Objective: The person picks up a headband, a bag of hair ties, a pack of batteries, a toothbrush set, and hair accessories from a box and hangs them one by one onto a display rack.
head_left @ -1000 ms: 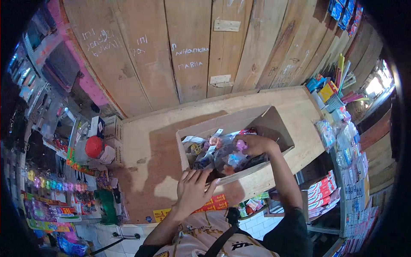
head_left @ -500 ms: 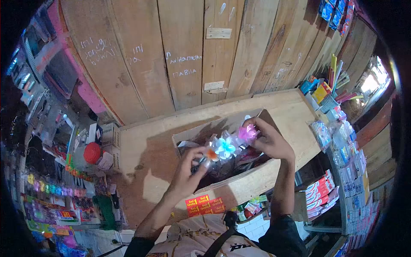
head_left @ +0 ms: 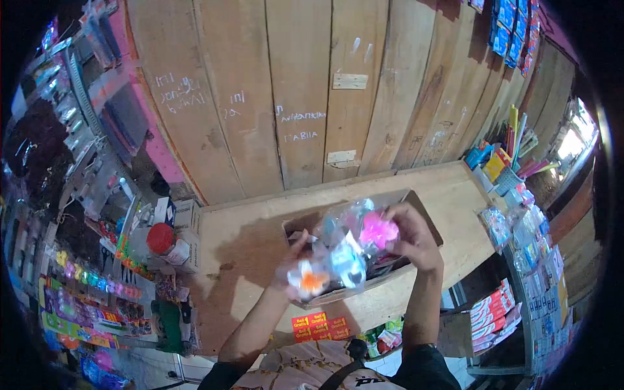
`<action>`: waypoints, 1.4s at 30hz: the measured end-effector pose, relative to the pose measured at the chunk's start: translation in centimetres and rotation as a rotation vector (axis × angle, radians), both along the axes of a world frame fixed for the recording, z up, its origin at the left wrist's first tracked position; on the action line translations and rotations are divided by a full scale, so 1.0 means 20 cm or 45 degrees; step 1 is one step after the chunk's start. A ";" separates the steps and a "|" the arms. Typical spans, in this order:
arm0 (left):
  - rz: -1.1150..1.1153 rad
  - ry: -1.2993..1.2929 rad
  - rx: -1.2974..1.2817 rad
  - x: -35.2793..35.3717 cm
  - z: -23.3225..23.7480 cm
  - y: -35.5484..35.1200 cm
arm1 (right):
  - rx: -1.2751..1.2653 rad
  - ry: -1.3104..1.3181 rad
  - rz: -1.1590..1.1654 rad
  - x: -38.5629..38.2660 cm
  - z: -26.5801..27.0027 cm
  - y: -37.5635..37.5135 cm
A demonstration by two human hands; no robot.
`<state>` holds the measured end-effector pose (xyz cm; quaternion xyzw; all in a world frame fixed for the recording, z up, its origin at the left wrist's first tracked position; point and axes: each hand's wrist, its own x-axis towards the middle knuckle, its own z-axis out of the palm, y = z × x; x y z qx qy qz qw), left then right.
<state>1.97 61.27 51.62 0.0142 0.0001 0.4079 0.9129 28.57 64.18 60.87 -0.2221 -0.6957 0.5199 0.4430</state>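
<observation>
A strip of artificial flowers in clear plastic spans the gap between my hands, smeared by motion: a pink flower (head_left: 379, 231), a light-blue flower (head_left: 348, 263) and an orange-and-white flower (head_left: 308, 281). My right hand (head_left: 416, 242) is closed on the pink end. At the orange end, my left hand (head_left: 285, 276) grips from behind, its fingers partly covered by the flower and plastic. Below both hands an open cardboard box (head_left: 426, 214) sits on the wooden counter (head_left: 240, 260), with more plastic-wrapped things inside that I cannot make out.
A red-lidded jar (head_left: 160, 239) and cardboard cartons (head_left: 188, 221) stand at the left. A basket (head_left: 507, 180) of sticks is at the back right. Packaged goods (head_left: 497, 312) fill the right shelf. A red-and-yellow sticker sheet (head_left: 318, 326) lies at the near edge.
The flowers have turned and spread; the orange one has swung lower left and now covers part of my left hand. My right hand keeps hold of the pink end. The camera view has shifted.
</observation>
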 end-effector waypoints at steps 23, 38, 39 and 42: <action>1.110 0.907 0.222 -0.52 0.16 -0.65 | 0.192 -0.398 0.584 -0.69 -0.16 -0.51; 1.262 1.149 0.594 -0.76 0.19 -0.82 | -0.217 -0.167 0.492 -1.49 0.06 -0.26; 1.228 1.102 0.620 -0.80 0.18 -0.83 | -0.273 -0.170 0.526 -1.52 0.05 -0.27; 1.180 1.002 0.582 -0.89 0.13 -0.87 | -0.450 -0.181 0.620 -1.62 0.05 -0.29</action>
